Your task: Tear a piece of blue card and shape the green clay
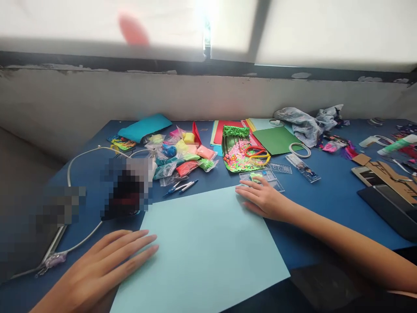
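Observation:
A large light-blue sheet of paper (202, 243) lies at the front of the table, its near right corner reaching past the table's edge. My left hand (107, 261) rests flat on the sheet's left side with the fingers stretched out. At the far right corner of the sheet, my right hand (260, 198) lies with its fingers spread over the paper. Just beyond the right hand is a clear plastic stencil ruler (276, 184) with a small pale-green piece. A compass (174, 188) and a blue-and-white pen (189, 186) sit beyond the sheet's far edge.
Bags of coloured clay (187, 167) are heaped behind the sheet. Red-and-yellow scissors (259, 155) lie on a packet of colourful beads (236, 158). Green paper (276, 140) and a tape roll (299, 150) stand right of them. A phone (391, 208) is at the right; a white cable (69, 169) curves along the left.

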Available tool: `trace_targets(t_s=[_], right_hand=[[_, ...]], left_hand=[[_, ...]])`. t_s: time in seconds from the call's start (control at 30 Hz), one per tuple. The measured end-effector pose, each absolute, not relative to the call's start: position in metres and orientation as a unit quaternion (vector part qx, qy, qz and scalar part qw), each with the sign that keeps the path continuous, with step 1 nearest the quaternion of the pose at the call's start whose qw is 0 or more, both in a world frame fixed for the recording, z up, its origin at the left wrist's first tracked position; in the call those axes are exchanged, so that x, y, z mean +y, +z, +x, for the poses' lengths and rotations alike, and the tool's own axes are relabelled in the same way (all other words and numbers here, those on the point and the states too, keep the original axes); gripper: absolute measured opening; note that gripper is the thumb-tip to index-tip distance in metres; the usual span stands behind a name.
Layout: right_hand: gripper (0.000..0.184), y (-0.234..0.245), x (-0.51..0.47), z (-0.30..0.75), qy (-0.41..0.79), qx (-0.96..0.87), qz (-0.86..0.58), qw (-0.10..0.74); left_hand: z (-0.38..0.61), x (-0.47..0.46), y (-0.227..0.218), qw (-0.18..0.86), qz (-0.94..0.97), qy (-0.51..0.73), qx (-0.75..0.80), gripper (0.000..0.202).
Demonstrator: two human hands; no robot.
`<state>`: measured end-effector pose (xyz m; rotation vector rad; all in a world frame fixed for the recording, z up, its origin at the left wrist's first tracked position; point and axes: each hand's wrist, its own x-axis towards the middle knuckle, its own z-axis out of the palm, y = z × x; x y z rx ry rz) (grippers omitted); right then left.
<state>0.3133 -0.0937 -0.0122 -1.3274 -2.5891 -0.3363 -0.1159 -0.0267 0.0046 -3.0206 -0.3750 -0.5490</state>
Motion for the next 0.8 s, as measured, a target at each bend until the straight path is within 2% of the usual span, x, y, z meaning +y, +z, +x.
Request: trace_targets(t_s=[0.07, 0.27, 0.63, 0.8], right_hand=[[0.03, -0.016, -0.088, 0.318, -0.136, -0.873, -0.452, 0.121], [0.026, -0.018, -0.078, 0.339, -0.181, -0.851, -0.468, 0.158], [0.025, -0.013, -0.079, 0.372, -0.142, -0.814, -0.547, 0.135], [0.025, -0.012, -0.078, 0.381, -0.14, -0.795, -0.574, 0.139]], left_hand=[[-0.102, -0.022, -0.004, 0.023, -0.984, -0.167, -0.061, 0.047], [-0.072, -0.02, -0.025, -0.029, -0.99, -0.126, -0.05, 0.044], [-0.082, -0.023, -0.017, -0.034, -0.989, -0.122, -0.071, 0.051], [-0.064, -0.021, -0.016, -0.039, -0.991, -0.122, -0.031, 0.051]])
